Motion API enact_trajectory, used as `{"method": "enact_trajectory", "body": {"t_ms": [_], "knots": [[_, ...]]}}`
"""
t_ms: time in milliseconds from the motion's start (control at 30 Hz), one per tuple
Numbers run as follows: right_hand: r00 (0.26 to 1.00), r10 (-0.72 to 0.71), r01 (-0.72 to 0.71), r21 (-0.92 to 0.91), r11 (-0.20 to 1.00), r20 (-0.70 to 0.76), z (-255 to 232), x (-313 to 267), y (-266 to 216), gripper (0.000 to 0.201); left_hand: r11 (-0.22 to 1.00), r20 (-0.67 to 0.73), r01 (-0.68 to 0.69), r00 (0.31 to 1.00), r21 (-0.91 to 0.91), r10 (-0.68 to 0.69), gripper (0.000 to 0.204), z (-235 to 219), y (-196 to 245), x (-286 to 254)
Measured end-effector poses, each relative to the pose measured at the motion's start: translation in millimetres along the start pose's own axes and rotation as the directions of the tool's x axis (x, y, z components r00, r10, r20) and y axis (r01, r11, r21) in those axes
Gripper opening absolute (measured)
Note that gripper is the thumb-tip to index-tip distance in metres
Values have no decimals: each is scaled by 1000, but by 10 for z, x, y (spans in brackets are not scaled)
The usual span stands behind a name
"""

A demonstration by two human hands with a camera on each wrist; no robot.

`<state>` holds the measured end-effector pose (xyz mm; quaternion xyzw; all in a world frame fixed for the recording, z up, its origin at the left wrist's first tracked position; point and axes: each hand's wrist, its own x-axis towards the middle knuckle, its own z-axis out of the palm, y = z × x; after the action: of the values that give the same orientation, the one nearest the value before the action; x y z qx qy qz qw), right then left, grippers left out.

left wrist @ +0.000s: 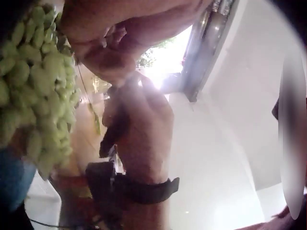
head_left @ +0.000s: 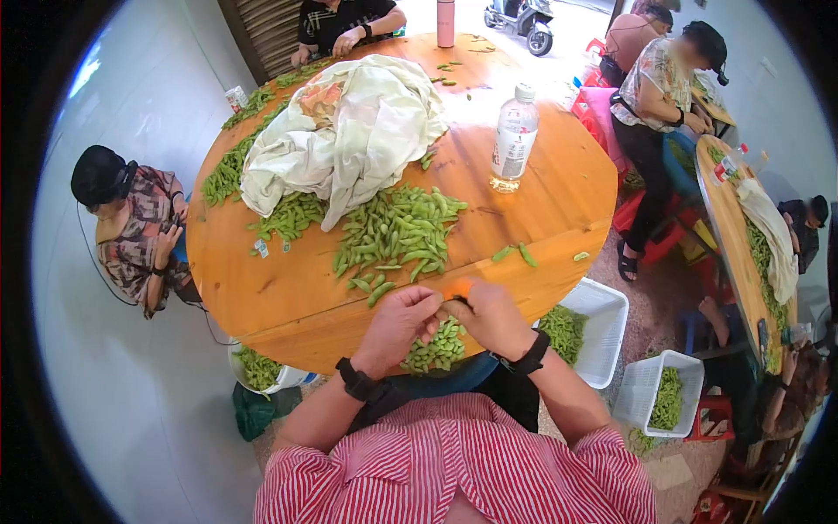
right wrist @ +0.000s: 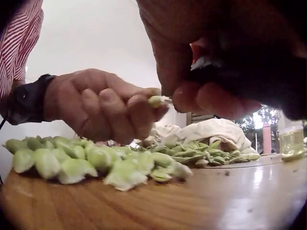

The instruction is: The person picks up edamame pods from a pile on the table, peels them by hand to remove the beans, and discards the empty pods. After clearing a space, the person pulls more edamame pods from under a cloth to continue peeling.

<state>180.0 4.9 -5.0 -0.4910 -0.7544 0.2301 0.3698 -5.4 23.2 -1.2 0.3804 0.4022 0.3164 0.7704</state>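
Observation:
Both hands meet above the near edge of the round wooden table (head_left: 288,323). My left hand (head_left: 397,321) pinches a small pale green bean pod (right wrist: 156,101) between thumb and fingertips. Curled around a small tool with an orange part (head_left: 457,288), my right hand (head_left: 491,316) brings its thin metal tip (right wrist: 167,99) right up to the pod. The fingers mostly hide this tool; I cannot tell its kind. Below the hands lies a heap of short, plump green pods (head_left: 436,351). A larger pile of long green pods (head_left: 401,227) spreads just beyond.
A crumpled white cloth (head_left: 375,113) covers part of the pods at the back. A clear bottle (head_left: 513,140) and a pink flask (head_left: 445,23) stand on the table. White baskets (head_left: 607,327) of pods sit on the floor at right. Other people sit around, one person (head_left: 131,223) at left.

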Motion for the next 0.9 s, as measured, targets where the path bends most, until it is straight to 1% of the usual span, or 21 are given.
{"method": "enact_trajectory", "body": {"t_ms": [67, 100, 133, 167, 200, 233, 267, 333, 367, 400, 433, 467, 500, 567, 633, 667, 700, 767, 800, 867, 900], "knots": [[1000, 14, -15, 47, 999, 14, -50, 14, 77, 15, 979, -61, -79, 994, 189, 92, 16, -27, -9, 2], [995, 101, -101, -19, 995, -8, -86, 32, 153, 14, 979, -66, -81, 993, 189, 95, 16, -38, -32, -13], [982, 187, -189, -83, 978, -36, -125, 52, 237, 15, 816, -22, -260, 949, 517, 316, 14, -47, -73, -45], [982, 185, -188, -81, 979, -35, -170, 72, 350, 15, 518, 96, -379, 866, 766, 491, 13, -54, -104, -76], [984, 165, -176, -189, 966, -73, -229, 105, 444, 18, 518, 95, -377, 866, 767, 490, 13, -58, -112, -105], [984, 141, -167, -296, 940, -109, -266, 124, 504, 21, 431, 170, -413, 850, 802, 499, 14, -62, -109, -135], [984, 141, -168, -296, 940, -110, -290, 121, 532, 21, 340, 246, -450, 830, 826, 500, 16, -73, -100, -153], [962, 226, -264, -309, 914, -153, -379, 140, 457, 25, 342, 238, -469, 807, 814, 541, 16, -160, -84, -142], [962, 225, -263, -309, 914, -152, -396, 137, 444, 25, 344, 226, -486, 783, 803, 579, 16, -226, -72, -134], [955, 211, -270, -320, 908, -208, -404, 129, 433, 25, 344, 225, -485, 784, 804, 579, 16, -311, -42, -118], [945, 196, -278, -329, 902, -261, -406, 117, 418, 25, 237, 169, -396, 756, 887, 632, 17, -413, 3, -99], [946, 197, -277, -327, 903, -259, -406, 94, 389, 25, 132, 122, -287, 717, 949, 687, 18, -498, 45, -98], [947, 185, -269, -333, 904, -264, -404, 61, 355, 24, 131, 121, -285, 717, 949, 686, 18, -570, 83, -116], [947, 173, -262, -336, 905, -271, -364, 9, 339, 23, -17, 91, -104, 771, 994, 631, 19, -665, 139, -141], [971, 186, -224, -308, 925, -148, -292, -22, 345, 22, -32, 82, -79, 788, 996, 610, 20, -659, 166, -154], [971, 187, -225, -307, 925, -148, -268, -41, 307, 22, -44, 70, -54, 805, 998, 590, 20, -651, 176, -166], [983, 149, -171, -248, 954, -106, -251, -48, 227, 19, -44, 69, -53, 805, 998, 589, 20, -631, 179, -177], [992, 105, -116, -186, 976, -68, -199, -54, 109, 16, -146, 95, -11, 806, 989, 585, 20, -580, 180, -180], [994, 95, -102, -128, 987, -56, -171, -57, 66, 16, -146, 96, -12, 805, 989, 585, 20, -568, 176, -174], [995, 88, -92, -73, 993, -52, -115, -51, -5, 16, 87, 16, -83, 808, 993, 589, 20, -540, 159, -150], [992, 116, -117, -37, 992, -42, -91, -47, -39, 15, 87, 22, -89, 809, 992, 587, 20, -505, 146, -138]]}}
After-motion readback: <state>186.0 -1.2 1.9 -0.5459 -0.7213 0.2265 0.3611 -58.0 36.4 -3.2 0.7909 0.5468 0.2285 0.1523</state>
